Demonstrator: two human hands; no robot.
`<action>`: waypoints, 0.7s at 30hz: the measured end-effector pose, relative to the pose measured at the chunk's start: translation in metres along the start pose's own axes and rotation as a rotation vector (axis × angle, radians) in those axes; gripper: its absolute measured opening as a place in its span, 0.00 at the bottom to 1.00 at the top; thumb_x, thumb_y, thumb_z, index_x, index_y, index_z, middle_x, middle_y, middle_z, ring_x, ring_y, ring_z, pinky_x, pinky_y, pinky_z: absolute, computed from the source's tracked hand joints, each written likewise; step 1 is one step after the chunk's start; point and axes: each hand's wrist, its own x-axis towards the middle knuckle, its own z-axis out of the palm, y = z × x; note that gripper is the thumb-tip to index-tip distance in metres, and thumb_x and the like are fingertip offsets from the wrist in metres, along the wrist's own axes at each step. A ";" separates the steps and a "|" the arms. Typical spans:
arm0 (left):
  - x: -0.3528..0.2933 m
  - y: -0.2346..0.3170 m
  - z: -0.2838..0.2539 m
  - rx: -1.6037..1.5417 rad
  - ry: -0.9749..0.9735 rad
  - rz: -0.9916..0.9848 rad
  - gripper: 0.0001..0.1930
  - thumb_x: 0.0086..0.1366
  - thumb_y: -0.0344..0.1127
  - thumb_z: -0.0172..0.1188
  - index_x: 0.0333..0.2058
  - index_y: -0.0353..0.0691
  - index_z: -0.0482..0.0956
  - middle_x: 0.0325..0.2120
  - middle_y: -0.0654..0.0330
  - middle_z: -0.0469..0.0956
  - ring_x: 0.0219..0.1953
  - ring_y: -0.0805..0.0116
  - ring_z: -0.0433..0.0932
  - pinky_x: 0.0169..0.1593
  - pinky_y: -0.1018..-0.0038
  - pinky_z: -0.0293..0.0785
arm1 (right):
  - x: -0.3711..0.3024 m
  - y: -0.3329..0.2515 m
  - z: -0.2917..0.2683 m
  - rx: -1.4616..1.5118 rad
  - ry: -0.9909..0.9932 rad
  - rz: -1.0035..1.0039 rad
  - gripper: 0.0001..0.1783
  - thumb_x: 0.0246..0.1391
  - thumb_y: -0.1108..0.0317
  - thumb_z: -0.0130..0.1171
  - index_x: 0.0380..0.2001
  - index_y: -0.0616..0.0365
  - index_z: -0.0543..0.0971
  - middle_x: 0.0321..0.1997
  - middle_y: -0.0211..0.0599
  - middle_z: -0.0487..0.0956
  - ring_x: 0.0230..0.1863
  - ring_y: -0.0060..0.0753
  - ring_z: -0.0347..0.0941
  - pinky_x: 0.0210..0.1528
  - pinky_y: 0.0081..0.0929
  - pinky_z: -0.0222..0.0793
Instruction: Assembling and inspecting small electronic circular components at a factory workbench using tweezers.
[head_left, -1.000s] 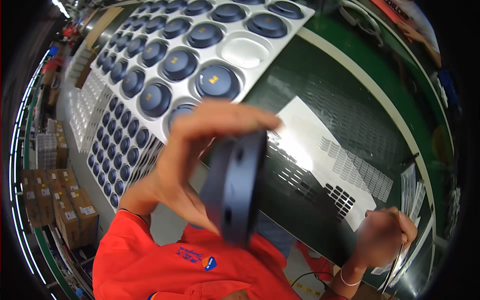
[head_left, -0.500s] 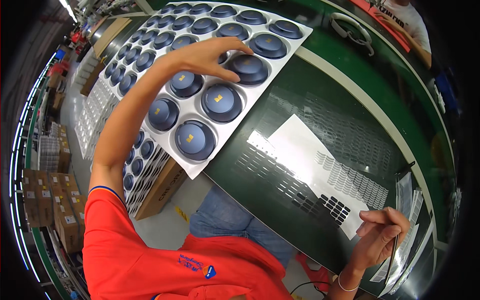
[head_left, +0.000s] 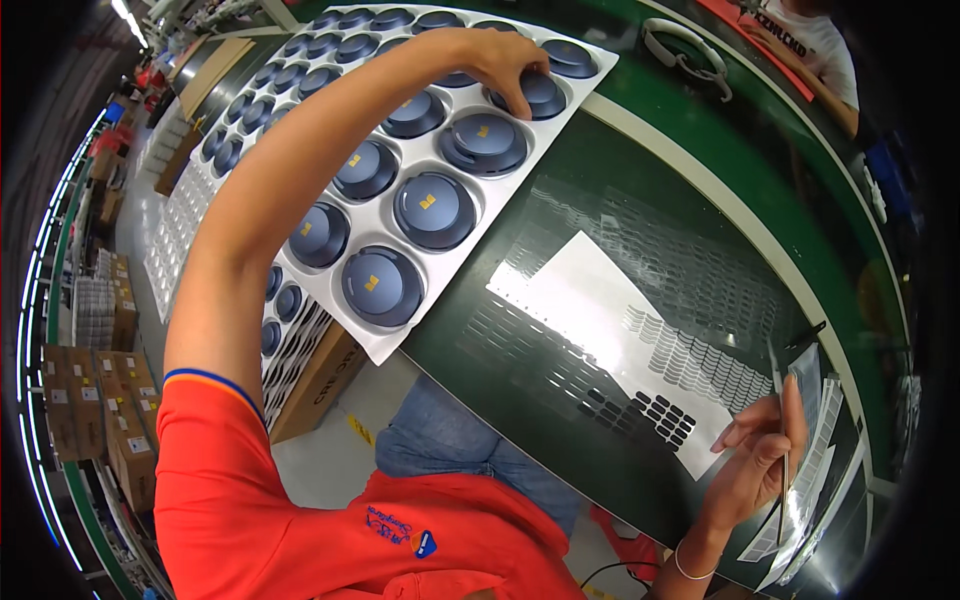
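My left hand (head_left: pixel 503 64) reaches across a white moulded tray (head_left: pixel 372 338). Thumb and fingers span the edges of a round dark-blue cup-shaped part (head_left: pixel 543 96) near the tray's far right corner; it sits in its pocket. Similar parts with small yellow marks, such as one blue part (head_left: pixel 432 208), fill the pockets around. At lower right, my right hand (head_left: pixel 755 455) is closed on slim metal tweezers (head_left: pixel 785 475), their tip pointing up and away. Beside this hand lies a white sheet (head_left: pixel 590 300) bearing dark oval stickers (head_left: pixel 664 420).
Clear sheets with oval cut-outs (head_left: pixel 690 250) lie on the green table (head_left: pixel 480 350). A white headband-shaped item (head_left: pixel 688 58) rests beyond the pale rail. More sheets (head_left: pixel 815 440) are at the right edge. Another person (head_left: pixel 815 50) sits far right; cartons (head_left: pixel 75 400) stand left.
My left hand has moved away from me, from one blue part to the one beyond it. My right hand has shifted slightly, and the tweezers now point upward.
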 end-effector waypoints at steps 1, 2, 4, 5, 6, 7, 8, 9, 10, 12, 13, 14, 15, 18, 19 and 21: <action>0.004 0.006 -0.002 0.105 -0.040 -0.040 0.43 0.41 0.55 0.74 0.53 0.32 0.74 0.45 0.48 0.79 0.47 0.53 0.78 0.52 0.66 0.73 | 0.001 0.000 0.000 0.001 0.001 -0.006 0.33 0.69 0.45 0.39 0.61 0.64 0.68 0.36 0.41 0.75 0.22 0.17 0.62 0.33 0.20 0.65; 0.006 0.012 -0.005 0.131 -0.038 -0.029 0.42 0.38 0.55 0.73 0.49 0.31 0.77 0.44 0.47 0.80 0.48 0.52 0.78 0.52 0.64 0.73 | 0.003 -0.001 0.000 -0.103 0.030 -0.031 0.34 0.68 0.44 0.40 0.60 0.64 0.69 0.42 0.42 0.73 0.26 0.19 0.64 0.35 0.21 0.67; 0.005 0.014 -0.003 0.185 0.018 -0.017 0.41 0.38 0.55 0.73 0.47 0.31 0.78 0.43 0.47 0.80 0.47 0.51 0.79 0.52 0.63 0.73 | 0.008 -0.003 0.000 -0.211 0.066 -0.062 0.35 0.67 0.43 0.41 0.60 0.65 0.70 0.48 0.43 0.71 0.30 0.20 0.67 0.37 0.22 0.68; 0.004 0.014 -0.003 0.235 0.067 -0.005 0.39 0.38 0.54 0.72 0.46 0.31 0.79 0.42 0.47 0.80 0.46 0.51 0.79 0.51 0.63 0.74 | 0.010 -0.005 0.000 -0.229 0.072 -0.069 0.35 0.67 0.43 0.41 0.59 0.65 0.71 0.51 0.43 0.70 0.35 0.23 0.70 0.40 0.23 0.70; -0.002 0.017 -0.011 0.165 0.045 -0.035 0.39 0.41 0.54 0.71 0.49 0.32 0.76 0.43 0.47 0.78 0.46 0.53 0.78 0.53 0.62 0.72 | 0.011 -0.006 -0.001 -0.251 0.079 -0.068 0.35 0.67 0.43 0.41 0.59 0.65 0.71 0.53 0.44 0.69 0.39 0.26 0.72 0.42 0.25 0.71; -0.011 0.015 -0.014 0.035 0.181 -0.038 0.40 0.40 0.56 0.71 0.48 0.32 0.78 0.41 0.47 0.79 0.43 0.54 0.79 0.50 0.64 0.74 | 0.011 -0.008 -0.001 -0.259 0.085 -0.061 0.35 0.67 0.43 0.41 0.59 0.65 0.71 0.53 0.44 0.69 0.39 0.26 0.72 0.42 0.25 0.71; -0.023 0.012 -0.016 -0.098 0.314 -0.042 0.40 0.38 0.57 0.71 0.47 0.32 0.79 0.40 0.46 0.81 0.40 0.54 0.81 0.47 0.65 0.77 | 0.012 -0.010 0.000 -0.191 0.073 -0.028 0.35 0.67 0.42 0.41 0.59 0.65 0.71 0.54 0.44 0.70 0.42 0.29 0.73 0.45 0.26 0.71; -0.041 0.015 -0.019 -0.257 0.435 -0.056 0.41 0.38 0.58 0.72 0.47 0.32 0.79 0.40 0.45 0.80 0.41 0.55 0.81 0.47 0.68 0.77 | 0.013 -0.011 -0.001 -0.125 0.061 0.006 0.36 0.67 0.42 0.41 0.58 0.65 0.71 0.54 0.45 0.70 0.44 0.31 0.74 0.47 0.27 0.71; -0.064 0.017 -0.025 -0.331 0.467 -0.134 0.42 0.39 0.55 0.72 0.49 0.32 0.77 0.41 0.46 0.79 0.43 0.57 0.80 0.48 0.69 0.76 | 0.013 -0.008 -0.003 -0.026 0.025 0.021 0.35 0.68 0.43 0.41 0.59 0.67 0.70 0.52 0.47 0.73 0.43 0.34 0.76 0.47 0.27 0.72; -0.101 0.059 -0.039 -0.730 0.465 -0.198 0.42 0.43 0.49 0.74 0.55 0.34 0.69 0.46 0.51 0.76 0.49 0.62 0.75 0.54 0.68 0.71 | 0.014 -0.007 0.000 0.159 0.012 0.154 0.34 0.68 0.46 0.41 0.59 0.69 0.68 0.49 0.49 0.76 0.44 0.36 0.77 0.46 0.28 0.73; -0.122 0.098 -0.047 -1.055 0.422 -0.183 0.43 0.46 0.44 0.74 0.59 0.37 0.63 0.48 0.55 0.73 0.53 0.65 0.71 0.58 0.66 0.67 | 0.015 -0.006 0.000 0.207 0.021 0.207 0.32 0.69 0.49 0.40 0.59 0.70 0.67 0.46 0.50 0.77 0.43 0.37 0.78 0.42 0.26 0.74; -0.140 0.125 -0.045 -1.110 0.464 -0.115 0.40 0.48 0.45 0.73 0.58 0.37 0.65 0.49 0.54 0.73 0.53 0.65 0.72 0.58 0.66 0.68 | 0.017 -0.004 0.000 0.291 -0.019 0.288 0.31 0.70 0.49 0.40 0.58 0.70 0.67 0.45 0.51 0.77 0.42 0.36 0.79 0.39 0.25 0.75; -0.160 0.103 -0.024 -0.830 0.548 -0.013 0.47 0.49 0.57 0.69 0.59 0.29 0.64 0.48 0.46 0.76 0.54 0.58 0.76 0.59 0.67 0.69 | 0.020 -0.006 0.001 0.382 -0.069 0.361 0.31 0.70 0.50 0.39 0.57 0.71 0.68 0.44 0.51 0.78 0.40 0.36 0.80 0.37 0.24 0.75; -0.195 0.179 0.009 -0.915 0.529 -0.045 0.51 0.39 0.58 0.73 0.58 0.31 0.66 0.53 0.51 0.71 0.55 0.60 0.72 0.58 0.67 0.68 | 0.023 0.012 0.003 0.606 -0.077 0.607 0.19 0.69 0.61 0.45 0.46 0.70 0.72 0.40 0.58 0.79 0.36 0.39 0.83 0.34 0.25 0.80; -0.199 0.189 0.014 -0.731 0.459 0.115 0.50 0.33 0.54 0.76 0.55 0.33 0.70 0.51 0.53 0.72 0.53 0.61 0.72 0.56 0.68 0.68 | 0.025 0.019 0.005 0.714 -0.115 0.654 0.14 0.67 0.64 0.50 0.42 0.68 0.73 0.39 0.56 0.80 0.35 0.38 0.83 0.34 0.24 0.81; -0.200 0.225 0.029 -0.698 0.353 0.191 0.44 0.33 0.44 0.79 0.52 0.34 0.71 0.50 0.51 0.73 0.51 0.55 0.73 0.54 0.66 0.68 | 0.028 0.015 0.011 0.626 -0.148 0.680 0.14 0.67 0.63 0.51 0.41 0.66 0.73 0.38 0.53 0.80 0.35 0.34 0.83 0.34 0.21 0.81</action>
